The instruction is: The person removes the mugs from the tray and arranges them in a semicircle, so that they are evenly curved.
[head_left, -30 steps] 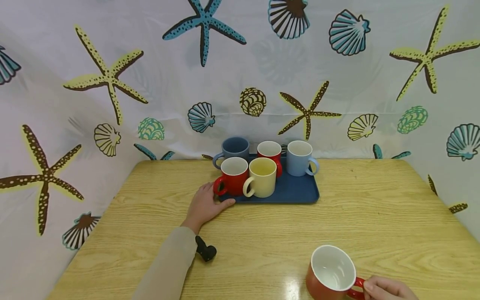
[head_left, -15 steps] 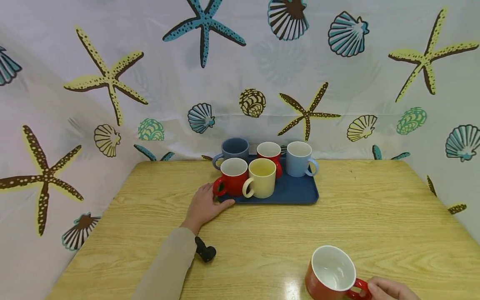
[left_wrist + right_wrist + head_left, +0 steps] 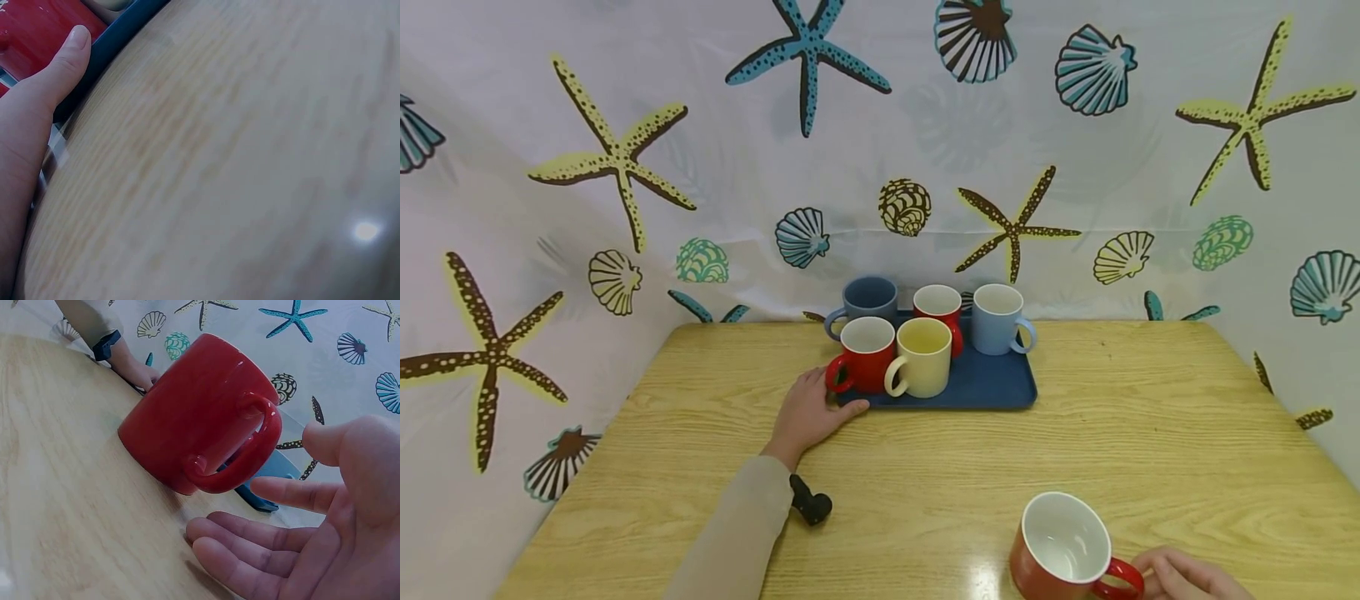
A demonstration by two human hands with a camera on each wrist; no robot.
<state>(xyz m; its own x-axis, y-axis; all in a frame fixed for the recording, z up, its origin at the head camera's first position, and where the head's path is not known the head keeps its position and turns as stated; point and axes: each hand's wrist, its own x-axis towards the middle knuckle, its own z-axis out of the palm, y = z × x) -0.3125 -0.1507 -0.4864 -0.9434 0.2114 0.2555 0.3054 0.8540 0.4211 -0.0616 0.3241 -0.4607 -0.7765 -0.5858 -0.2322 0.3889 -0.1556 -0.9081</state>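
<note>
Two hands are in play, the nearer being the right hand (image 3: 1191, 577), its fingers and thumb apart with no grip on anything; the near red mug (image 3: 1048, 575) stands upright on the worktop (image 3: 925, 467) just left of it, handle (image 3: 265, 440) turned its way, presumably for an easy hold. Whether a fingertip touches that handle, I cannot tell. Farther off, the left hand (image 3: 808, 417) rests at the tray's near corner, thumb straight along the rim, likely to keep the tray (image 3: 1000, 387) steady. To its right on the tray come the front red mug (image 3: 871, 367) and the cream mug (image 3: 928, 367), then behind these the dark blue mug (image 3: 872, 302), rear red mug (image 3: 942, 312) and light blue mug (image 3: 992, 325), probably set close together to fit. Counted up: one tray; six mugs, three red, one cream, one dark blue, one light blue.
</note>
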